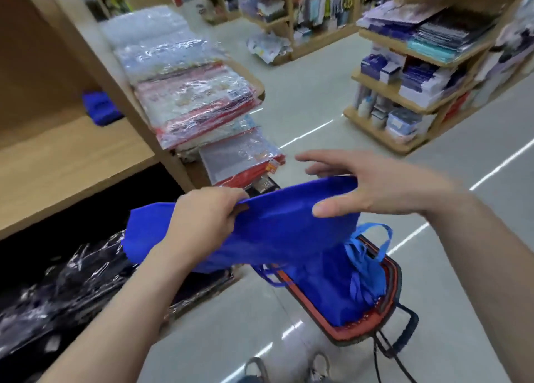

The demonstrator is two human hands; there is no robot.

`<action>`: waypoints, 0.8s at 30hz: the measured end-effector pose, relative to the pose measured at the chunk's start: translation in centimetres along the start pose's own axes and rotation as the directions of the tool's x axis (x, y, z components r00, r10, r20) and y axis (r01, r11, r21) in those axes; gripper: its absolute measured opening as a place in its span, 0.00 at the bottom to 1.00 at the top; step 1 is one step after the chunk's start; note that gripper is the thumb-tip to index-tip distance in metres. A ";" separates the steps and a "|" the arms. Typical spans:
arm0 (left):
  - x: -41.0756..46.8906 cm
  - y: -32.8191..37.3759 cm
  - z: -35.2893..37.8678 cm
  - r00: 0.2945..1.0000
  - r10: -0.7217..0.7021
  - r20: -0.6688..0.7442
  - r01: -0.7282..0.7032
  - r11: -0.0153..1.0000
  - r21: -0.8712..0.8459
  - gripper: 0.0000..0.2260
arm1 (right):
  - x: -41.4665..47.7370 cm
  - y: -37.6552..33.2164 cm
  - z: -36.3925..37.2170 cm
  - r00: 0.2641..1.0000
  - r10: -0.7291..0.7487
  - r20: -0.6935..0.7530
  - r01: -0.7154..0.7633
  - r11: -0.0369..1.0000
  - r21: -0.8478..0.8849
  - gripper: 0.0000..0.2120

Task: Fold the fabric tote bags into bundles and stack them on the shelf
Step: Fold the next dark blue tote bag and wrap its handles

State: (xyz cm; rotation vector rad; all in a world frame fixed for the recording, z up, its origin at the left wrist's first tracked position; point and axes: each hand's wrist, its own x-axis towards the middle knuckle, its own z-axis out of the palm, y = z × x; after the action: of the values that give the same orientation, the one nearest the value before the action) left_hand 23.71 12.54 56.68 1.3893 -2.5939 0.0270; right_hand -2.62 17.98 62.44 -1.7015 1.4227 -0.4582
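Observation:
I hold a blue fabric tote bag point(277, 223) stretched out flat in the air in front of me. My left hand point(208, 212) grips its upper edge near the left, fingers curled over the fabric. My right hand point(364, 186) is at the bag's right end with straight fingers, the thumb lying on the near face and the fingers reaching past the far edge. Below the bag, a red shopping basket point(387, 310) on the floor holds more blue tote bags point(346, 284). One folded blue bundle point(99, 108) lies on the wooden shelf point(66, 163) at the left.
Plastic-wrapped packs point(185, 93) are stacked on the shelf end ahead. Dark wrapped goods point(72, 290) fill the lower shelf at the left. Other wooden display racks point(419, 73) stand across the grey aisle floor. My shoes point(289, 368) show at the bottom edge.

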 end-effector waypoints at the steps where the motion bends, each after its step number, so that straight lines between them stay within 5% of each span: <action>1: -1.2 -1.2 -1.0 0.998 -0.060 -0.009 0.060 0.998 0.016 0.09 | 1.4 -0.8 1.4 0.998 -0.062 -0.012 0.057 0.967 -0.247 0.23; 3: -4.4 -3.5 -3.1 0.984 -0.175 -0.035 0.174 0.984 -0.029 0.04 | 4.2 -2.8 4.3 0.959 -0.237 -0.153 0.123 0.840 -0.529 0.10; 5: -8.0 -6.4 -5.5 0.942 -0.334 0.017 0.334 0.939 -0.082 0.04 | 5.9 -4.7 7.1 0.897 -0.373 -0.237 0.189 0.808 -0.557 0.08; 8: -15.3 -11.8 -8.4 0.793 -0.569 0.216 0.585 0.811 -0.014 0.07 | 7.8 -7.4 10.2 0.849 -0.442 -0.290 0.321 0.867 -0.380 0.07; 11: -23.5 -15.7 -10.0 0.643 -0.722 0.256 0.757 0.550 -0.353 0.05 | 9.0 -10.7 13.4 0.862 -0.403 -0.308 0.373 0.915 -0.154 0.06; 14: -31.3 -19.3 -11.1 0.567 -0.814 0.122 0.738 0.437 -0.514 0.07 | 10.6 -14.6 18.2 0.887 -0.399 -0.231 0.349 0.909 -0.227 0.04; 19: -40.8 -25.5 -11.9 0.428 -0.898 -0.104 0.776 0.424 -0.467 0.02 | 13.8 -19.9 26.0 0.947 -0.295 -0.129 0.159 0.779 -0.606 0.15; 21: -43.0 -27.5 -12.9 0.380 -0.912 -0.157 0.803 0.409 -0.433 0.08 | 14.8 -22.5 29.0 0.960 -0.253 -0.118 0.184 0.891 -0.416 0.12; 22: -43.9 -28.7 -13.4 0.353 -0.920 -0.174 0.833 0.393 -0.389 0.11 | 15.2 -23.9 30.4 0.977 -0.195 -0.083 0.180 0.970 -0.163 0.10; 24: -45.1 -31.0 -14.4 0.319 -0.924 -0.210 0.890 0.369 -0.269 0.17 | 16.6 -26.6 32.7 0.989 -0.145 0.030 0.129 0.945 0.301 0.09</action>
State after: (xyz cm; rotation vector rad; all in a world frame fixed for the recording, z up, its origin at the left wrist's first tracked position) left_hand 76.04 33.93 60.17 2.3482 -1.1733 -0.0430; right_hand 42.50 14.42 60.71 -1.5584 1.1368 -0.6664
